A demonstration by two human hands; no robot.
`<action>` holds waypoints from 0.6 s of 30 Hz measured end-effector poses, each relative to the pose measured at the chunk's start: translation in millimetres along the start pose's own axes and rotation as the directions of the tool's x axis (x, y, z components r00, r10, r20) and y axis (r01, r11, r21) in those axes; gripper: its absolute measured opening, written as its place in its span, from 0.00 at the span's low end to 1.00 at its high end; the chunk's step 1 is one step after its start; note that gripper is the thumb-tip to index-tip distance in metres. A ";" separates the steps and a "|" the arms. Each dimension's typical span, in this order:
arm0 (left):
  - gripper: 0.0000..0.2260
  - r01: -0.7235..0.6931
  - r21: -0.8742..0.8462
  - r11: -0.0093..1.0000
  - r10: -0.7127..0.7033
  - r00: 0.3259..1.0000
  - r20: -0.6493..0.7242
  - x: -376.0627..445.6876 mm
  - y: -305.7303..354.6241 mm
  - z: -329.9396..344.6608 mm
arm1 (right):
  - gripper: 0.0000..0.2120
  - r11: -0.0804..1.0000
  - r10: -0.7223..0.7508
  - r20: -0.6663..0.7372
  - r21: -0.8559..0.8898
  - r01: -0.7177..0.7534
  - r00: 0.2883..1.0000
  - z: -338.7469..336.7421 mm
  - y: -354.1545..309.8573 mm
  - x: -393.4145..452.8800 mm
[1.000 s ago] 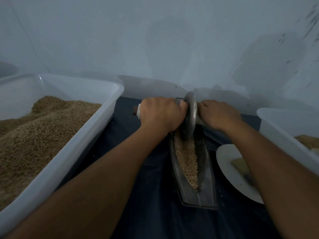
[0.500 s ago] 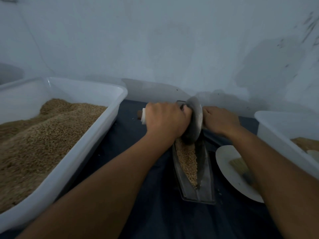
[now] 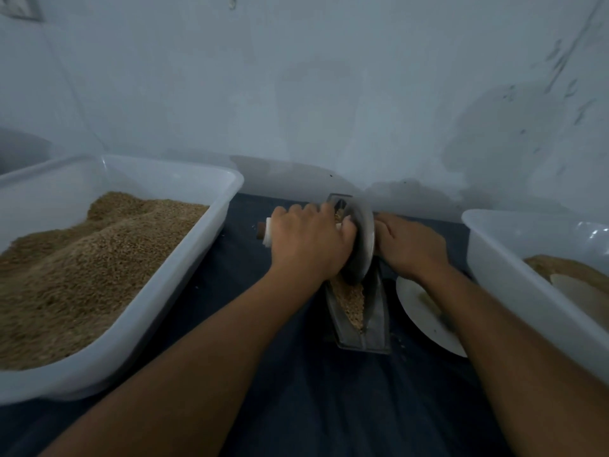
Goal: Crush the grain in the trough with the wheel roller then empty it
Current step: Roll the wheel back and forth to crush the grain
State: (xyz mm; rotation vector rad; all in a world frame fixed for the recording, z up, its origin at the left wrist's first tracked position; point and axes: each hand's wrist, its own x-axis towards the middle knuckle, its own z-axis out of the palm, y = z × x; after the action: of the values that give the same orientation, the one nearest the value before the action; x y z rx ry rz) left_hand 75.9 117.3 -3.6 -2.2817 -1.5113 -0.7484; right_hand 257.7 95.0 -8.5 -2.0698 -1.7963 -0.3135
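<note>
Nearest of all, two bare forearms reach forward over a dark cloth [image 3: 296, 407] that covers the surface. Just beyond them a narrow metal trough [image 3: 374, 328] lies lengthwise on the cloth, its near end pointing back at the person, with tan grain [image 3: 352, 301] heaped along its groove. To its right, partly under the right forearm, sits a white plate [image 3: 415, 308] carrying something pale that is too blurred to name. Further on, the wheel roller [image 3: 361, 239] stands on edge in the trough, over its far half, leaning slightly. The left hand [image 3: 308, 240] has its grip clenched around the axle handle on the left side of the wheel, and a white collar and a brown tip of that handle [image 3: 264, 231] stick out past the knuckles. The right hand [image 3: 408, 245] is curled over the handle on the other side, which is hidden beneath it. Flanking all this, a big white tub [image 3: 184, 258] on the left is piled with grain, and a second white tub [image 3: 501, 268] on the right holds a smaller heap. Behind everything rises a pale, scuffed wall [image 3: 329, 77].
</note>
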 end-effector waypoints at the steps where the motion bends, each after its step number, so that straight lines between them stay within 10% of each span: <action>1: 0.26 -0.005 -0.008 1.000 0.005 1.000 0.000 -1.1 -0.9 -0.8 | 0.24 1.000 -0.001 -0.029 -0.008 0.001 1.000 -1.1 -1.5 -5.3; 18: 0.22 -0.084 -0.095 0.992 0.082 0.996 -0.022 -23.1 -9.6 -14.5 | 0.18 0.997 -0.025 -0.193 -0.077 0.011 0.981 -12.4 -19.7 -53.8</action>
State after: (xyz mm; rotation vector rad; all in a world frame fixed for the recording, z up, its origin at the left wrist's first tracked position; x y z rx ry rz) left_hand 56.2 96.1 -5.4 -2.3844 -1.3916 -0.8323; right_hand 230.8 43.6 -16.5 -1.9969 -1.7112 -0.5765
